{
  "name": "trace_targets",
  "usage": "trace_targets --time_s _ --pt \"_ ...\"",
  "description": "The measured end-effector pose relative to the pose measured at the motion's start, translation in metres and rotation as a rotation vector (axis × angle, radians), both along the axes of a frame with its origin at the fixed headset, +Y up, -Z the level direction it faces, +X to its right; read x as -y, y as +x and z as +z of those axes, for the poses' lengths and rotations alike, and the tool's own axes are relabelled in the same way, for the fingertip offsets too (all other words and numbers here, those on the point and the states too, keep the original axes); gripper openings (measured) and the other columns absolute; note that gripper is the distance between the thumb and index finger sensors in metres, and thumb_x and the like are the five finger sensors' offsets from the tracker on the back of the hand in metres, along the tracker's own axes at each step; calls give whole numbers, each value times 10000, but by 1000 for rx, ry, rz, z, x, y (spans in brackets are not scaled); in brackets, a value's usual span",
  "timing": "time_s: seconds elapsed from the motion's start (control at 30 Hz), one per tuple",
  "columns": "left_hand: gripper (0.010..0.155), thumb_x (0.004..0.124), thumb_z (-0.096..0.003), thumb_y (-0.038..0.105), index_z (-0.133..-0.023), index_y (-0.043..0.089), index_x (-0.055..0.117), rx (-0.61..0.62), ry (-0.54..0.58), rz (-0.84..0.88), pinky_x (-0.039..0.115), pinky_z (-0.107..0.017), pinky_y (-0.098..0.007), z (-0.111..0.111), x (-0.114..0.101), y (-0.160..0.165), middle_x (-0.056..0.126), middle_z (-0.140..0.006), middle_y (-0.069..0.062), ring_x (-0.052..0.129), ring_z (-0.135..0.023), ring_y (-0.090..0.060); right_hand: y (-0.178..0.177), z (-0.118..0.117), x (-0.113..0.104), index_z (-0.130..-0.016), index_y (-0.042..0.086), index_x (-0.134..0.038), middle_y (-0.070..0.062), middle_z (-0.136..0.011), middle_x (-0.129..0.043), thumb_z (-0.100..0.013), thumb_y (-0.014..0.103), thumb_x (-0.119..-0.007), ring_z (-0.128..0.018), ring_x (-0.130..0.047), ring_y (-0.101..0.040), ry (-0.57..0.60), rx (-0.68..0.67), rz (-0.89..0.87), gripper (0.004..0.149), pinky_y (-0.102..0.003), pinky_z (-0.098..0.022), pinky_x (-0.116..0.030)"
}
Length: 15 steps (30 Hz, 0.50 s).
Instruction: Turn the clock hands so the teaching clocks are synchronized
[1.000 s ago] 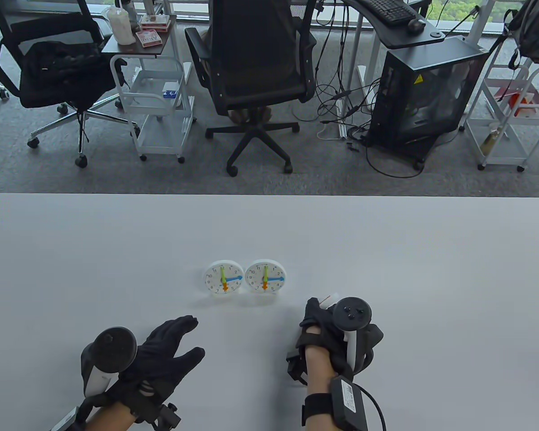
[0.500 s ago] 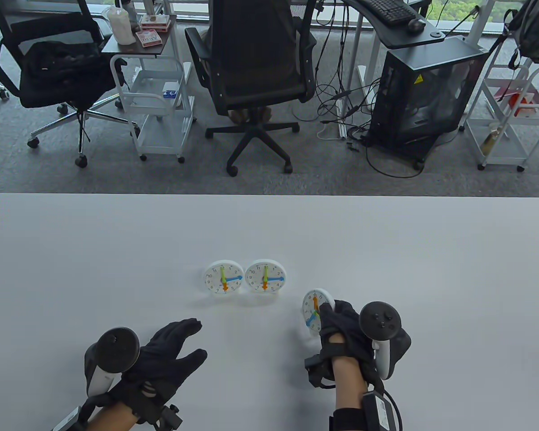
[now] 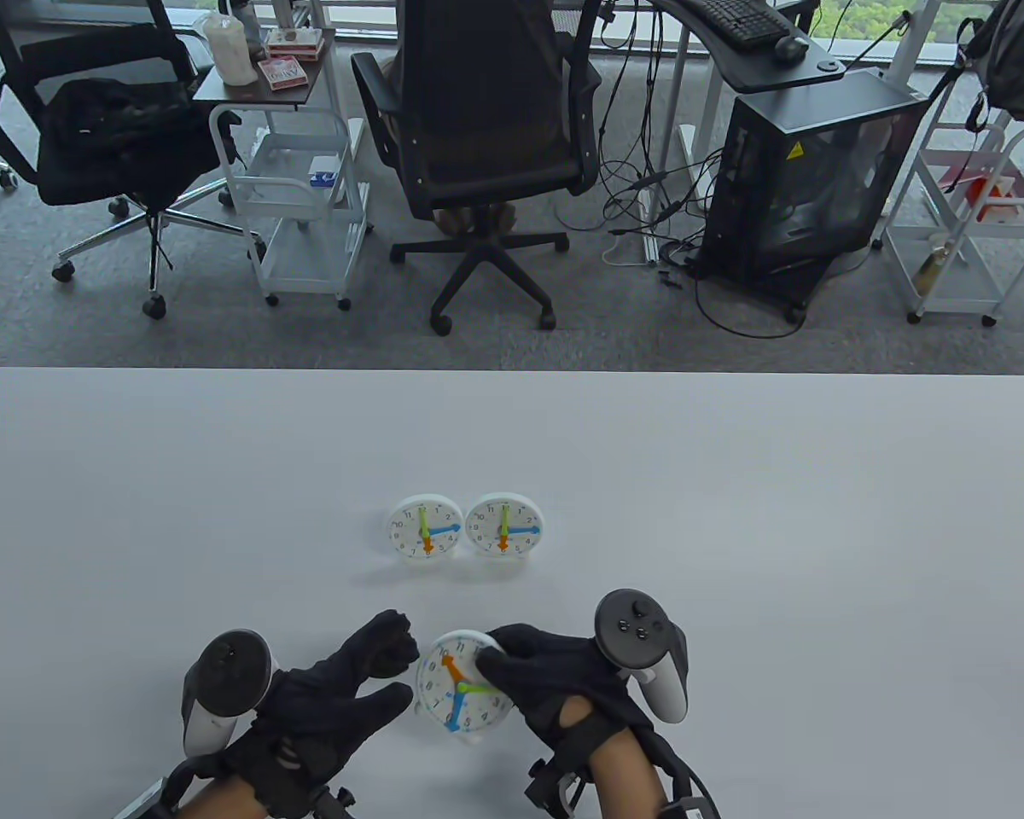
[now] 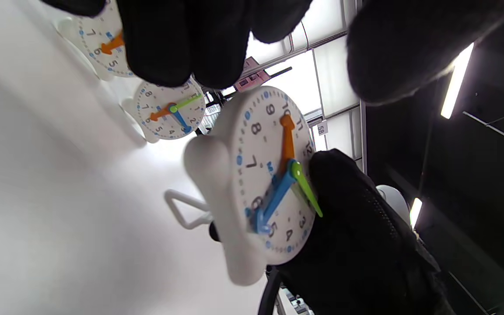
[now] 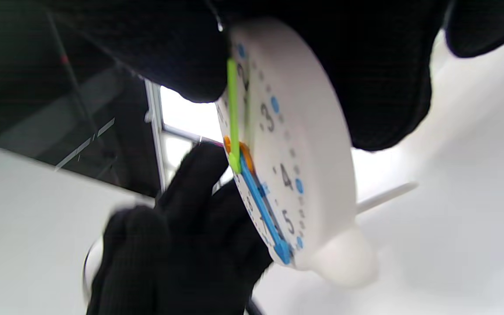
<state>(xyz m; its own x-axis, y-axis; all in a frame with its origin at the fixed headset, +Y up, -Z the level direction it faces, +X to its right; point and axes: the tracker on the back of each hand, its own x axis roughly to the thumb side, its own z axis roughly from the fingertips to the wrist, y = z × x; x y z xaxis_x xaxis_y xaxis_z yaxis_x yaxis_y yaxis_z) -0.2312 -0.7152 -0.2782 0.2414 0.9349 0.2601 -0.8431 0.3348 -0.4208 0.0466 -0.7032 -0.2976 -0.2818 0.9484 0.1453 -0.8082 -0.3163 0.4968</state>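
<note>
Here, right hand (image 3: 563, 678) gripping third teaching clock (image 3: 463, 689) by its right edge, near table's (image 3: 734, 512) front edge; left hand (image 3: 333, 691) alongside, fingers loosely spread, holding nothing. Two other clocks (image 3: 465, 525) standing mid-table.

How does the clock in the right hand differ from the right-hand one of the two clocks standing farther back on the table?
The held clock is gripped by the right hand; the far right clock stands untouched beside its twin.

The held clock's orange hand points near 10 or 11, green near 3, blue near 6 or 7; the far right clock has green at 12, orange at 6, blue at 3.

Both are white with the same three coloured hands.
</note>
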Motion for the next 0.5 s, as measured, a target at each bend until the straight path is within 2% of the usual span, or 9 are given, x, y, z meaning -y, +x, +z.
trace_targets --time_s 0.13,0.27,0.37,0.5 --pt "762 859 -491 574 -1062 152 583 25 -84 12 664 -572 -686 -1 5 4 974 -870 -116 1015 -654 -415 -18 6 -4 -853 -37 -832 -178 -669 -947 -531 398 -779 -541 -979 -401 28 -65 -21 544 -720 -518 -639" --pt "656 870 -491 543 -982 138 712 43 -168 5 712 -548 -663 -2 14 7 1056 -725 -76 1070 -523 -367 -24 9 -4 -843 -49 -831 -174 -664 -949 -529 397 -779 -539 -981 -397 44 -95 9 547 -723 -522 -634" --pt "611 878 -486 544 -933 140 769 41 -177 0 725 -538 -660 -3 16 8 1078 -696 -75 1085 -494 -363 -26 10 -4 -841 -46 -834 -175 -660 -950 -530 390 -779 -535 -982 -397 51 -92 26 539 -725 -519 -632" --pt "573 869 -496 494 -940 146 767 33 -186 -5 715 -546 -663 -3 16 8 1068 -720 -88 1073 -514 -376 -26 10 -4 -847 -39 -830 -175 -665 -946 -532 389 -772 -538 -979 -397 62 -76 55 535 -724 -519 -631"
